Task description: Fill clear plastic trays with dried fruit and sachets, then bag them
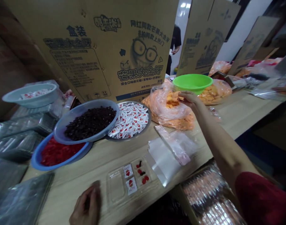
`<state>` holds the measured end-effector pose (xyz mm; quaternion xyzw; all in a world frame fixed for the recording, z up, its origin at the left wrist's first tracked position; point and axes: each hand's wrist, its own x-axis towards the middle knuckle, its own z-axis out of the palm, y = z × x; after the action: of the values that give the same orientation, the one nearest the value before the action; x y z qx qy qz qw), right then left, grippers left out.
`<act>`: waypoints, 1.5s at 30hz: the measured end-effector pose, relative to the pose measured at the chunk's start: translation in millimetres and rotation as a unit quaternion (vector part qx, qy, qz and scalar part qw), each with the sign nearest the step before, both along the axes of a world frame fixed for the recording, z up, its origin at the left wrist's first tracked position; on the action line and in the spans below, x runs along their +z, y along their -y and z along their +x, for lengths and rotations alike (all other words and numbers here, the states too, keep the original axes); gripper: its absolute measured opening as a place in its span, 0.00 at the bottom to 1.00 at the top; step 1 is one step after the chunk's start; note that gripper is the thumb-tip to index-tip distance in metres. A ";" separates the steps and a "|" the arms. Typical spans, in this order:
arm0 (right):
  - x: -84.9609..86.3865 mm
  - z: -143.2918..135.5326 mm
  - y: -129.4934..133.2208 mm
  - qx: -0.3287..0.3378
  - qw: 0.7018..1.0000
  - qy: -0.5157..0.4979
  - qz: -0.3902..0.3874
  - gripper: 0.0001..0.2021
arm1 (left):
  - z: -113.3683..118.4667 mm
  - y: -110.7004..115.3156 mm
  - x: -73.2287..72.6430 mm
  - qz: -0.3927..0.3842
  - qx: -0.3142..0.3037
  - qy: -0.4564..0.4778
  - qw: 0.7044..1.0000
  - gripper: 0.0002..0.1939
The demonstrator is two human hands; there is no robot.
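My right hand [188,97] reaches to the open plastic bag of orange pieces [172,114]; its fingertips are at the pieces, and what they hold is too small to make out. On the near table edge rests my left hand [85,204], fingers curled together, left of a clear plastic tray [117,184]. Two white sachets with red prints [131,185] lie in the tray's middle compartment. Red and dark pieces [141,172] sit in its right compartment, while the left one holds nothing.
Bowls of dark pieces [91,123], red pieces [59,151] and a round tray of sachets [131,120] stand left. Clear bags [167,156] lie right of the tray. A green bowl [192,82], upright cardboard [110,47] and a person [176,40] are behind.
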<state>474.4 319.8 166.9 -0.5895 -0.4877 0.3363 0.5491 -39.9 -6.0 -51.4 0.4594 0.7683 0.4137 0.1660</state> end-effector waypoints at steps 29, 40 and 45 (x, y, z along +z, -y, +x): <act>-169.1 -257.0 232.0 0.303 0.933 -0.133 -0.138 0.20 | 72.4 -27.8 33.9 0.021 -0.110 0.019 0.994 0.12; -173.7 -260.4 248.6 0.318 0.916 -0.199 -0.142 0.15 | 57.1 -26.4 34.4 0.017 -0.144 -0.187 0.972 0.14; -175.9 -262.5 250.5 0.323 0.911 -0.215 -0.138 0.13 | 46.4 -31.1 39.8 -0.046 -0.238 -0.261 0.934 0.11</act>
<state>212.0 69.3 -8.9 -0.3829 -0.4701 0.6780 0.4156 6.5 25.1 -11.5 0.7125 0.6708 0.1918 0.0740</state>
